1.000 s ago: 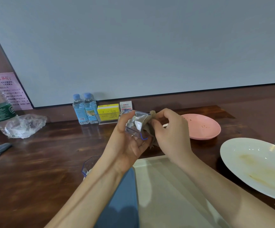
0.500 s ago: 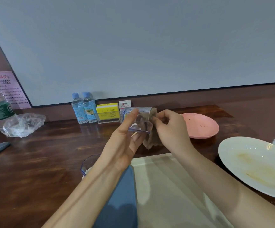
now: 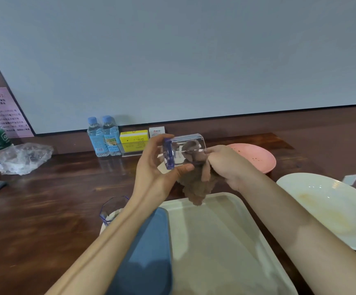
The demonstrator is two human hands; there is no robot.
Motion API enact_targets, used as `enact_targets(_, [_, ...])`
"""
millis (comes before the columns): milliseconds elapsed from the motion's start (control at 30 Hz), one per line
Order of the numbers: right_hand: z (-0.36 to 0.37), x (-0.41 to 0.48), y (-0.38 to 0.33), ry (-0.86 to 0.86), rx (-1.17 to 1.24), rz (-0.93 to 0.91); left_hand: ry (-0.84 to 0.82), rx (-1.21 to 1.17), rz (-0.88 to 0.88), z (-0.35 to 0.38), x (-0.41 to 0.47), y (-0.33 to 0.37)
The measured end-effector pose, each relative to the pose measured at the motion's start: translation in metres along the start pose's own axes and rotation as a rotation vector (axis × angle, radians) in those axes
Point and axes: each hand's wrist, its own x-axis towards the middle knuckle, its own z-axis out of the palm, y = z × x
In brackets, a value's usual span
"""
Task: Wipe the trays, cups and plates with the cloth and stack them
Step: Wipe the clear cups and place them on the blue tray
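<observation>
**Cup held sideways, cloth pushed inside**

Dial centred on the held cup, 12 o'clock pointing away from the person.

- The left hand (image 3: 153, 175) grips the clear plastic cup with a blue base (image 3: 185, 139) in the air above the table. The thumb lies over the top and the fingers curl under, close to the base end.
- The cup lies on its side, with its base toward 9 o'clock and its mouth toward 3 o'clock.
- The right hand (image 3: 228, 167) is closed around the crumpled brown cloth (image 3: 196, 188) at the cup's mouth. A wad of the cloth sits inside the cup, visible through the wall. The rest hangs toward 6 o'clock, its lowest fold over the far rim of the tray below.
- At 6 o'clock the flat beige plastic tray (image 3: 215, 241) lies on the dark wooden table (image 3: 45, 199).
- The flat blue tray (image 3: 149, 252) lies along its left side. I cannot tell whether the two overlap.
- At 7 o'clock, behind the left forearm, a second clear cup with a blue rim (image 3: 112, 207) stands upright.
- At 3 o'clock, near the right hand, is the shallow pink plate (image 3: 258, 156), speckled with crumbs.
- At 4 o'clock is the large white plate (image 3: 332, 209), smeared yellowish.
- At 10 o'clock, against the wall, stand two small blue-capped water bottles (image 3: 103, 137) with a yellow box (image 3: 133, 140) beside them.
</observation>
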Motion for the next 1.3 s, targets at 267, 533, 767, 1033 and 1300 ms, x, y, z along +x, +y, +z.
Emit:
enact_targets(267, [-0.018,0.006,0.001,-0.151,-0.108,0.021,0.030,0.589,0.386,0.001,-0.007,-0.013])
enact_targets(533, [-0.031,-0.026,-0.025,-0.227,0.117,-0.073,0.138,0.859,0.460,-0.008,-0.029,-0.015])
enact_targets(767, [0.015,-0.035,-0.023,-0.558,0.328,-0.084,0.159,0.649,0.008,-0.020,-0.080,0.011])
enact_targets(1033, [0.047,-0.040,-0.009,-0.684,0.398,-0.067,0.156,0.785,-0.075,-0.062,-0.134,0.014])
enact_targets(1300, [0.082,-0.015,0.028,-0.535,0.504,0.132,0.292,0.738,-0.007,-0.074,-0.163,0.015])
